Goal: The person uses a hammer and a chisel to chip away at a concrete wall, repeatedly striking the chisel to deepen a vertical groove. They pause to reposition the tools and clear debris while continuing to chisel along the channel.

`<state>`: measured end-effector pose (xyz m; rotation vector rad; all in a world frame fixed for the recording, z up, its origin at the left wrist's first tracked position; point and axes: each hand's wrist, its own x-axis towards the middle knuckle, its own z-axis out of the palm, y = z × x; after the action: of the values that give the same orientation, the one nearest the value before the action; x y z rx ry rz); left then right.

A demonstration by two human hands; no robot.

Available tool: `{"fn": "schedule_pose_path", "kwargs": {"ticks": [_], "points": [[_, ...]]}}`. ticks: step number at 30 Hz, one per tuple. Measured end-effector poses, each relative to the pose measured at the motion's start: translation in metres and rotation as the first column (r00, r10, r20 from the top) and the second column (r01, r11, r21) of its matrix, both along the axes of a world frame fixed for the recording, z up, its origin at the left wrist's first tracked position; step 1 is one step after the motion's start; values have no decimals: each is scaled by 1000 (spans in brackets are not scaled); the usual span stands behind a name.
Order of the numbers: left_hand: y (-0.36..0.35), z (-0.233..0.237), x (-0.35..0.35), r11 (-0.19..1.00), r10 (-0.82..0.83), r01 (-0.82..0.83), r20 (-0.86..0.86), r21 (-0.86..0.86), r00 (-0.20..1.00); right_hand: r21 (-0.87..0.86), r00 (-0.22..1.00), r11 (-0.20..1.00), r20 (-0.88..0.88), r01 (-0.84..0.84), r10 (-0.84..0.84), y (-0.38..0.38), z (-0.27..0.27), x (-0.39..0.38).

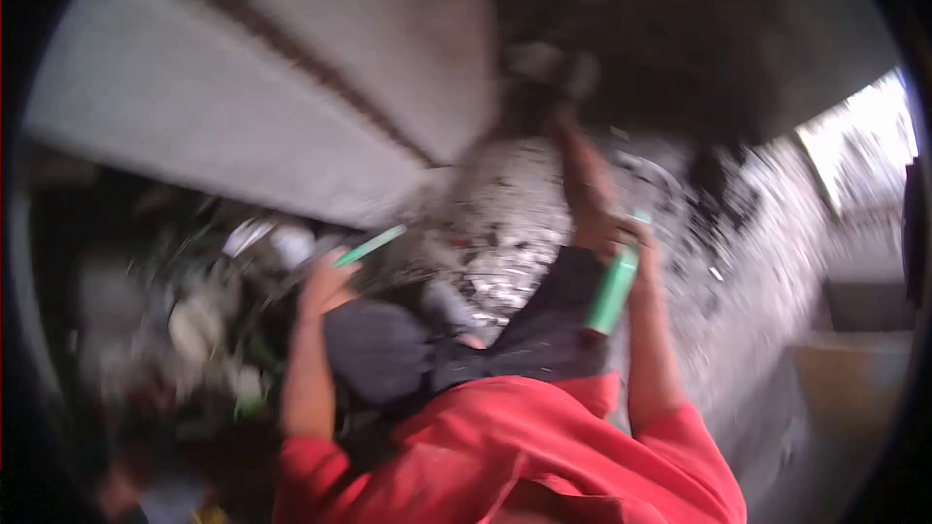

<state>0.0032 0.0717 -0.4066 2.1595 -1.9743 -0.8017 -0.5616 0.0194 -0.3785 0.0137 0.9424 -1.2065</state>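
Near my left knee, my left hand (328, 281) is closed round a thin, straight green strip (371, 245) that points up and to the right. My right hand (629, 236), by my outstretched right leg (582, 184), grips a wider green oblong thing (614, 293) with a dark lower end. Motion blur hides the exact kind of both green things. My two hands are well apart, one on each side of my dark trousers (379, 349).
A large pale panel (320, 68) slopes overhead at the upper left. Rubble and light debris (500, 277) cover the ground between my legs. Blurred clutter (199, 325) lies at the left. A brownish box-like block (854, 378) stands at the right, below a bright opening (864, 141).
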Motion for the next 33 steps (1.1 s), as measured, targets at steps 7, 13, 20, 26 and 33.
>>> {"fn": "schedule_pose_path", "kwargs": {"ticks": [7,13,20,26,33], "points": [[5,15,-9,977,210,-201,173,-71,962,-244,911,963,359,-115,200,-16,-38,-15],[7,9,-8,966,247,-230,155,-117,957,-163,978,981,160,-105,131,-14,-18,2],[7,5,-8,970,239,-222,236,-98,942,-230,966,966,196,-119,166,-17,-35,-9],[6,0,-6,960,261,-227,228,-164,938,-126,973,990,211,-64,90,-17,-21,1],[8,4,-9,956,250,-199,238,-217,939,-179,965,980,229,-87,127,-17,-29,-6]]}}
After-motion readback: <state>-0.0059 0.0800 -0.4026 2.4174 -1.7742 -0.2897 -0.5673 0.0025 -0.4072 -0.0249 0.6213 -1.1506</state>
